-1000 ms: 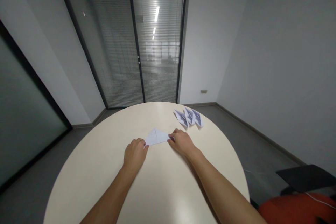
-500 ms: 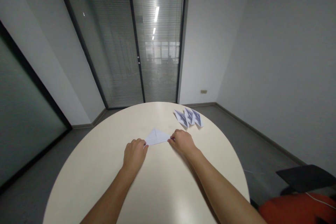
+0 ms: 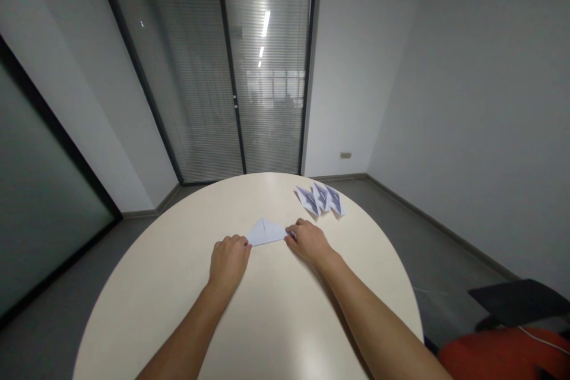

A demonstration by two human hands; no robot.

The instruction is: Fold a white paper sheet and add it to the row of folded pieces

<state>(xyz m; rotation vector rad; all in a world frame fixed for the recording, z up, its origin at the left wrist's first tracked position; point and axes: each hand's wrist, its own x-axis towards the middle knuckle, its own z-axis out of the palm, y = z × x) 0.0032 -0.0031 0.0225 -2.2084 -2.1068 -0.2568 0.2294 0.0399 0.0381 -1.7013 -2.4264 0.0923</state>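
A white sheet of paper (image 3: 266,233), folded to a low triangle with a crease down from its peak, lies on the round table between my hands. My left hand (image 3: 228,258) is closed on its left corner, thumb along the near edge. At the right corner, my right hand (image 3: 309,241) pinches the paper between thumb and fingers. The fingers cover both corner tips. Beyond my right hand stand three folded paper boats (image 3: 321,197), overlapping in a row near the table's far right edge.
The cream round table (image 3: 178,285) fills the lower middle. At the lower right, beyond its edge, are a red chair seat (image 3: 503,356) and a dark chair back (image 3: 521,303). Behind the table are a glass door with blinds (image 3: 276,130) and a white wall.
My right hand's fingers have shifted slightly left over the paper's right corner. The left hand and the paper boats stay where they were.
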